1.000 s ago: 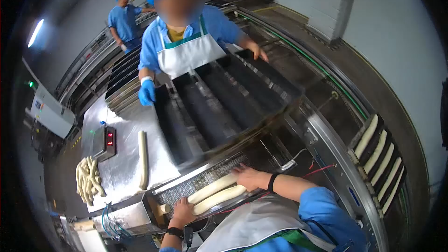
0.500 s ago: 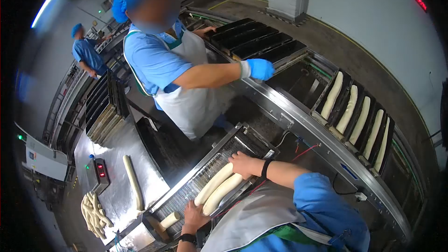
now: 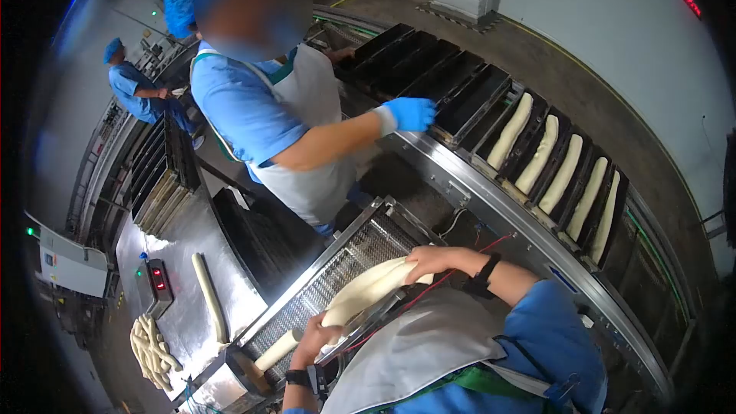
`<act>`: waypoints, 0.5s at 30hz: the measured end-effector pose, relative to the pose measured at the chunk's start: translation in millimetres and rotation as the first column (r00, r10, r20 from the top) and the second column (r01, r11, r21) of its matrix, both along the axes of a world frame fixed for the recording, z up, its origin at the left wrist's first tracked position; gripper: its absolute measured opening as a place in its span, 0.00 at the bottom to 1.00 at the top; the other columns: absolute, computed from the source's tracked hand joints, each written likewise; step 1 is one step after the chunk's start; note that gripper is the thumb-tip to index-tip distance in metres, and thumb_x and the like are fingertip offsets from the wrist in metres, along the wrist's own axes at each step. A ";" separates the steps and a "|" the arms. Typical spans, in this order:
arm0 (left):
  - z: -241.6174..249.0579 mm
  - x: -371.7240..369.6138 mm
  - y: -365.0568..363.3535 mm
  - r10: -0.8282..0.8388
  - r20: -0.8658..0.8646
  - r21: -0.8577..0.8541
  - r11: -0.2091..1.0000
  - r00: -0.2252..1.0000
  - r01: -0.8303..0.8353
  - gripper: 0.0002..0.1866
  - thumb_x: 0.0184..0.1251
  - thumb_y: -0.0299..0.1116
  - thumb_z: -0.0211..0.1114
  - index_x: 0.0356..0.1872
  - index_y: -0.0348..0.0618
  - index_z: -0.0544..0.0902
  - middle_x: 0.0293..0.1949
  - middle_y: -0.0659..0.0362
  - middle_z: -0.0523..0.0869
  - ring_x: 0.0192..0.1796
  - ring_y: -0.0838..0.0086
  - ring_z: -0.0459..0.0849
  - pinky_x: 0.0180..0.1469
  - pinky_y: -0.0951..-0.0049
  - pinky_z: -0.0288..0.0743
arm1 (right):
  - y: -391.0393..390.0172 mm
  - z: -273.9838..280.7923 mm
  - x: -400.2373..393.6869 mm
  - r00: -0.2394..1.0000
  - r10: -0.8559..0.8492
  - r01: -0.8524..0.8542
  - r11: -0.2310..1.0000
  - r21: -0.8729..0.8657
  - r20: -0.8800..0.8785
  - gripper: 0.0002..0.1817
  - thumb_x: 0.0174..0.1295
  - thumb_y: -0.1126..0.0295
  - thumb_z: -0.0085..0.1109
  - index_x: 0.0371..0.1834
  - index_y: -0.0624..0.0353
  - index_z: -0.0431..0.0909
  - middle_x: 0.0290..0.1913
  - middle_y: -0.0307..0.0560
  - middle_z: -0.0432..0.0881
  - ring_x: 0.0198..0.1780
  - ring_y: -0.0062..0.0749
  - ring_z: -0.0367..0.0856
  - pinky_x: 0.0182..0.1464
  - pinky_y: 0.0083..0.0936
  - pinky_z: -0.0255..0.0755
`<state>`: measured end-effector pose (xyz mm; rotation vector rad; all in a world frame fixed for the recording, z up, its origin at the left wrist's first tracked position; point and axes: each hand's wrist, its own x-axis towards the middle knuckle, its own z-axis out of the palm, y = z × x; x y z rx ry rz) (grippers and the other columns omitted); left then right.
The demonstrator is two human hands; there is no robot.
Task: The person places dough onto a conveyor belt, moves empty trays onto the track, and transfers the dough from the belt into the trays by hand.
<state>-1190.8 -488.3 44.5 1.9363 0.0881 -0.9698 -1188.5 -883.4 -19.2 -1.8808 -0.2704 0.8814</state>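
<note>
My left hand [image 3: 313, 336] grips the lower end of a long pale dough roll [image 3: 366, 291], and my right hand [image 3: 426, 262] is closed around its upper end. A second roll lies pressed alongside it, and the boundary between the two is hard to make out. The rolls are above the metal mesh conveyor [image 3: 341, 264], close to its edge by my apron. Near my left hand, a shorter dough piece [image 3: 277, 350] sticks out of the machine's outlet onto the mesh.
A co-worker with a blue glove [image 3: 412, 113] stands across from me by dark baking pans [image 3: 383, 46]. More pans holding dough rolls [image 3: 563, 172] sit on the rail conveyor [image 3: 491, 207]. A steel table [image 3: 184, 245] carries a dough strip [image 3: 207, 295] and tangled dough pieces [image 3: 153, 353].
Both hands have shifted the dough rolls toward my body and right, pressing them together. The filled pans have moved left toward the co-worker's pans. The short dough piece reaches farther from the outlet.
</note>
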 end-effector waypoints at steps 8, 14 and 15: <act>6.1 51.3 -65.4 -0.049 -0.030 -0.257 0.966 0.998 0.039 0.29 0.61 0.38 0.67 0.64 0.35 0.80 0.54 0.54 0.87 0.56 0.69 0.83 0.63 0.70 0.73 | -60.8 -23.0 -73.7 0.753 -0.507 0.636 0.723 0.268 -0.419 0.26 0.63 0.59 0.70 0.61 0.62 0.82 0.50 0.41 0.87 0.50 0.26 0.82 0.54 0.25 0.73; 60.5 120.1 -183.0 -0.380 0.074 -0.289 0.877 0.922 0.384 0.30 0.64 0.40 0.67 0.65 0.35 0.79 0.54 0.56 0.87 0.57 0.73 0.83 0.62 0.73 0.73 | -84.5 -15.7 -130.5 0.478 -0.676 0.870 0.275 0.409 -0.561 0.27 0.63 0.58 0.69 0.60 0.65 0.82 0.51 0.47 0.87 0.50 0.32 0.85 0.54 0.29 0.75; 65.6 137.0 -208.0 -0.422 0.119 -0.319 0.841 0.899 0.437 0.30 0.64 0.40 0.67 0.65 0.35 0.79 0.54 0.56 0.87 0.57 0.74 0.82 0.61 0.74 0.74 | -88.2 -14.8 -134.8 0.444 -0.679 0.876 0.194 0.441 -0.584 0.26 0.63 0.59 0.69 0.61 0.64 0.82 0.52 0.48 0.87 0.52 0.33 0.85 0.56 0.30 0.75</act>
